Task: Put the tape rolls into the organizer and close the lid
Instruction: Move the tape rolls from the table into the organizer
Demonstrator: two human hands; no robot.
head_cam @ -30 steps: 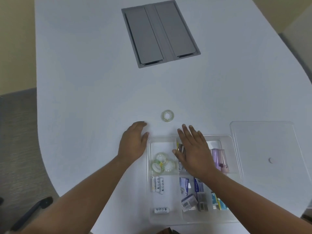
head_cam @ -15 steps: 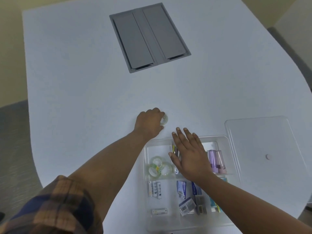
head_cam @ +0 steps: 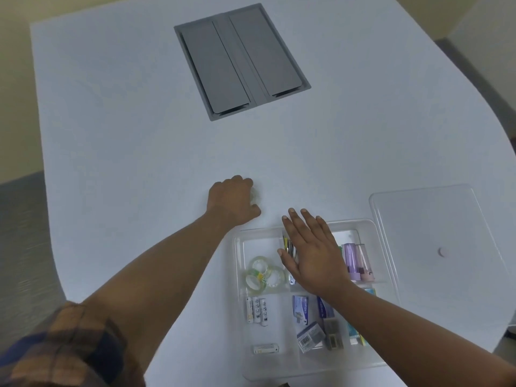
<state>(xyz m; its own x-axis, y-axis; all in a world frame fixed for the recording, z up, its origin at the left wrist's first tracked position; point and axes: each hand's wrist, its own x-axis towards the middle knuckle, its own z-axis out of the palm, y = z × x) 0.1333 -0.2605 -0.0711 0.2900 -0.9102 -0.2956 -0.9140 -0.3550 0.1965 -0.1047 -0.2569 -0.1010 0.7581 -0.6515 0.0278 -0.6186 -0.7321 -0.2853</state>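
A small clear tape roll [head_cam: 255, 195] lies on the white table just beyond the clear organizer [head_cam: 240, 303]. My left hand [head_cam: 232, 201] is curled over it, fingers wrapped around the roll, most of which is hidden. My right hand [head_cam: 310, 254] lies flat and open across the organizer's back middle compartments. Several tape rolls [head_cam: 262, 273] with green and white cores sit in the organizer's back left compartment. The clear lid [head_cam: 435, 247] lies flat on the table to the organizer's right.
The organizer also holds white batteries [head_cam: 257, 310], staple boxes [head_cam: 301, 308], purple and pink tubes [head_cam: 356, 261] and small clips. A grey cable hatch [head_cam: 241, 60] is set into the table farther back. The table edge curves near on the left and right.
My left hand moved from beside the organizer forward to the loose tape roll and closed over it. My right hand stayed flat on the organizer.
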